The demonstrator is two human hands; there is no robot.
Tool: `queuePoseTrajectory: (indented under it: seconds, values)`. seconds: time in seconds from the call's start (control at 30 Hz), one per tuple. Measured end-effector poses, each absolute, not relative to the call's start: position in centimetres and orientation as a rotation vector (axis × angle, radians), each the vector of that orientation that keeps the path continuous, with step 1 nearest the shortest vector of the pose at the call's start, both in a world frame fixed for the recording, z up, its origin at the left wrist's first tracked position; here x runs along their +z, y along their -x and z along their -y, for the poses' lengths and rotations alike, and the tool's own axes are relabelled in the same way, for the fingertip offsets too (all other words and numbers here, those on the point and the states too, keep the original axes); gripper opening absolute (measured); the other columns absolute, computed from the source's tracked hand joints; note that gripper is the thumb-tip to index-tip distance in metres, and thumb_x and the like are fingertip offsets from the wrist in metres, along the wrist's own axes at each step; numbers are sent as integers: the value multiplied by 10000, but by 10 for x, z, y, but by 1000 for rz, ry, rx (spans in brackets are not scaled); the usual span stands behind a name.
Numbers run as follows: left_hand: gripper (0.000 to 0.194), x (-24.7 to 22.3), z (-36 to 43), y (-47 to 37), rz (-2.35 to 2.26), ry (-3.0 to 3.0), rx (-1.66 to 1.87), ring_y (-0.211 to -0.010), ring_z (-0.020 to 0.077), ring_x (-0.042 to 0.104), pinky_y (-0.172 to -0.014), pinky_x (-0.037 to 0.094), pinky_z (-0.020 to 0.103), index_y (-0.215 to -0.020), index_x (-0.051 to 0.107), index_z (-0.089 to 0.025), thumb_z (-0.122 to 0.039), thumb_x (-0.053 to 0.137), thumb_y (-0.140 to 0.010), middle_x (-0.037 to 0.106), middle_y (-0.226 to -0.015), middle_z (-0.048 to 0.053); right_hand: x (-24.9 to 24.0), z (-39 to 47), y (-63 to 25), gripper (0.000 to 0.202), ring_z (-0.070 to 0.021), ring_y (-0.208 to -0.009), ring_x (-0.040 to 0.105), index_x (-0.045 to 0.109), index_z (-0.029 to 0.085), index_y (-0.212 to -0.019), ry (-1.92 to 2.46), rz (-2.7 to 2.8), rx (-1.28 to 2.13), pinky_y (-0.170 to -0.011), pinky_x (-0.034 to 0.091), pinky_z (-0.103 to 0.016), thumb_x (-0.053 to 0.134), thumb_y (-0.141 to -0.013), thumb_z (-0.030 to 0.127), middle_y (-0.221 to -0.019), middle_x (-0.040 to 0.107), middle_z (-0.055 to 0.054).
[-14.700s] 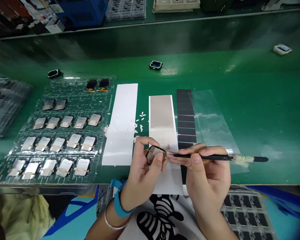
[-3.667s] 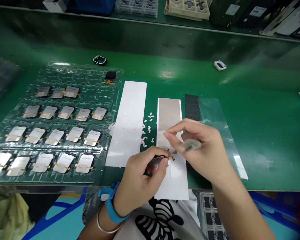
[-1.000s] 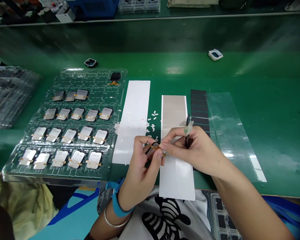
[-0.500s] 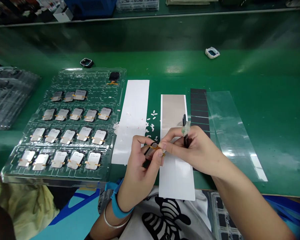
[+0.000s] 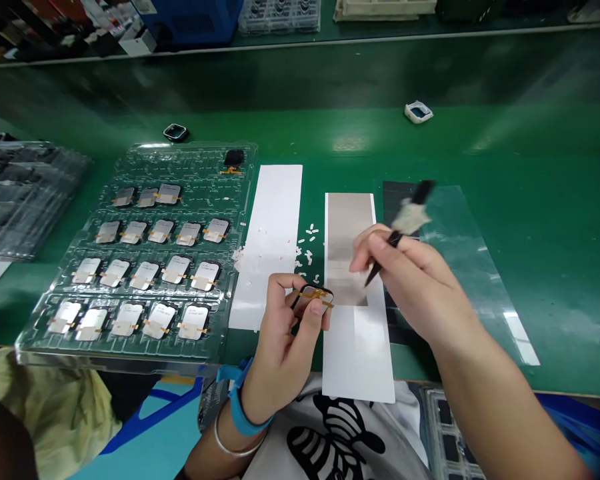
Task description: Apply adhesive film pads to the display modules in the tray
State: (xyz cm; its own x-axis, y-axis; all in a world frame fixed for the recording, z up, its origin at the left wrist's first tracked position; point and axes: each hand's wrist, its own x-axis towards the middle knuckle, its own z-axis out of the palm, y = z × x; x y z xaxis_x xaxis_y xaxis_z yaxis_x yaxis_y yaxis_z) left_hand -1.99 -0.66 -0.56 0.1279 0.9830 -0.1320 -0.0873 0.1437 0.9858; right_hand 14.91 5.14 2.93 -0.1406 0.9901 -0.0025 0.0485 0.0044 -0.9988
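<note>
A small watch-sized screen part point(image 5: 313, 293) with orange flex strips is pinched between the thumb and fingers of my left hand point(image 5: 293, 340). My right hand point(image 5: 415, 280) grips black tweezers point(image 5: 394, 239), wrapped in pale material near the middle, their tip pointing down over a white sheet with a grey-beige area point(image 5: 350, 233). The two hands are apart. Left of them lies a long white strip point(image 5: 280, 200), with small white bits point(image 5: 309, 257) scattered beside it.
A clear tray point(image 5: 200, 167) at the left holds several similar parts in rows. Stacked trays point(image 5: 25, 193) stand farther left. Black strips point(image 5: 397, 327) and a clear film point(image 5: 470, 267) lie at the right. Two watch-like frames, one black point(image 5: 175, 132), one white point(image 5: 419, 112), sit farther back.
My right hand has let go of the part's edge and moved right, turning the tweezers tip-down. My left hand still holds the part, its flex strips now showing more. The view has shifted slightly.
</note>
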Motion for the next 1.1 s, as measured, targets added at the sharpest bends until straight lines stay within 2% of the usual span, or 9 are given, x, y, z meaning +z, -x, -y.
queuePoseTrajectory:
  seconds: [0.13,0.23,0.33,0.4,0.7,0.8,0.87,0.97,1.1]
  values:
    - [34,-4,8,22,-1141,-1295,1016,-697,120,562,-653,446,252,-1030,423,-252,-286,421,-1036,562,-773,-24,32,-35,-161,352,-107,-763,561,632,211,-786,1233,1332,968,-687,461,-249,436,-1013,394,-865,585,-11]
    - [119,2,12,21,-1143,-1611,870,-963,170,631,-803,497,312,-1125,458,-253,-210,442,-1015,643,-1034,43,22,-12,-169,164,-104,-680,600,601,219,-859,1365,1309,903,-607,525,-240,558,-962,339,-891,593,-14]
    - [198,9,15,18,-1080,-1948,686,-1289,268,508,-967,490,436,-1160,462,-228,-157,465,-976,603,-1291,106,3,8,-172,99,-137,-770,665,600,210,-935,1458,1236,891,-672,606,-267,651,-899,287,-962,584,-33]
    - [180,10,17,15,-1043,-2107,580,-1397,315,401,-1004,474,506,-1111,465,-212,-123,466,-955,583,-1356,120,-6,14,-171,103,-140,-778,688,612,202,-937,1477,1181,891,-697,626,-270,664,-889,276,-967,582,-33]
    - [159,6,17,15,-960,-2346,417,-1447,359,330,-1047,442,553,-1025,481,-174,-58,456,-919,568,-1396,141,-4,11,-159,116,-117,-650,704,649,171,-812,1526,1055,861,-612,616,-210,722,-839,258,-880,621,-23]
    - [208,8,17,14,-984,-2264,453,-1430,348,359,-1051,422,555,-1118,479,-179,-74,438,-943,593,-1355,127,-3,16,-159,98,-114,-631,707,639,189,-818,1439,920,853,-628,624,-216,737,-825,198,-838,634,-1]
    - [210,8,16,13,-1053,-2108,563,-1355,320,463,-1014,450,514,-1158,475,-201,-116,435,-971,623,-1285,118,-1,20,-157,106,-121,-679,716,632,209,-849,1338,809,800,-639,625,-219,723,-833,157,-822,627,13]
    - [113,7,12,10,-1162,-1670,783,-992,205,662,-798,532,343,-1114,477,-246,-214,437,-1014,677,-1041,60,4,25,-148,131,-135,-780,712,627,229,-877,1159,734,736,-719,640,-264,676,-856,109,-802,607,12]
    - [85,7,6,3,-1039,-1164,922,-611,98,559,-571,468,208,-1111,436,-267,-305,417,-1037,632,-781,-19,6,26,-130,182,-147,-788,707,598,243,-921,1026,764,763,-779,658,-354,618,-878,67,-799,626,10]
